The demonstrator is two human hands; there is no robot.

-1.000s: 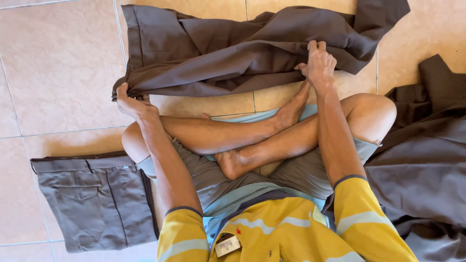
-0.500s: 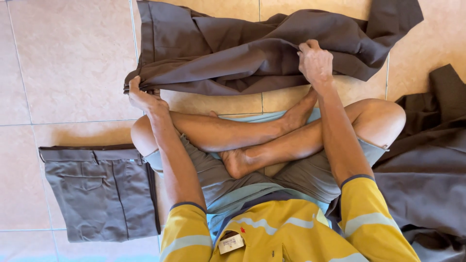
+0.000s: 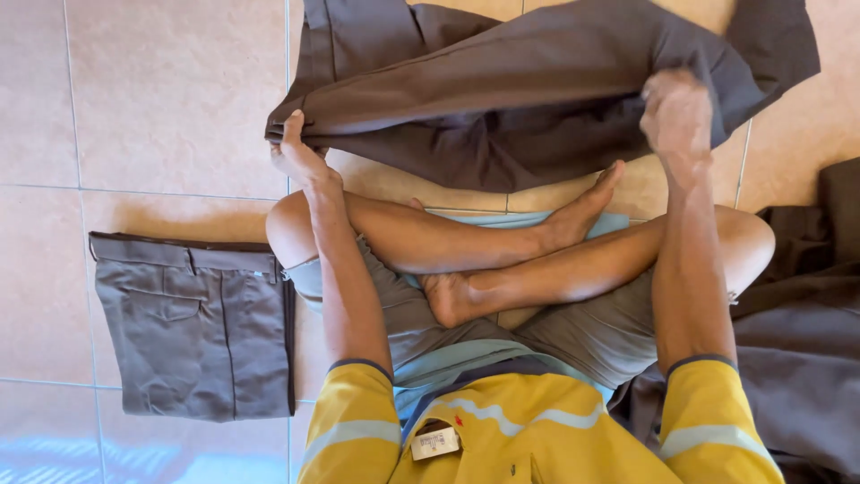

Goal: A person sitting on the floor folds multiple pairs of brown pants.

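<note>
- Dark brown trousers (image 3: 537, 99) were spread over the tiled floor (image 3: 170, 99) just beyond the crossed bare legs (image 3: 537, 260); their far part was cut off by the top edge of the frame, so their full length could not be made out.
- The right hand (image 3: 676, 112) was blurred; its fingers were seen closed on a raised fold near the right end of the garment, though the exact grip was hard to tell.
- The left hand (image 3: 300, 152) was seen at the left end of the garment, its fingers pinched on the folded corner, with the thumb laid upward against the cloth; the fingertips were hidden under the fabric.
- A small whitish rectangular label (image 3: 434, 442) was seen on the yellow shirt (image 3: 528, 430), at the bottom of the frame; its dark print was too small to make out.
- A folded grey pair of trousers (image 3: 193, 327) lay flat on the floor to the left, well apart from both hands.
- A heap of dark cloth (image 3: 797, 350) lay at the right, cut off by the frame's edge and partly hidden behind the right arm; its kind could not be told.
</note>
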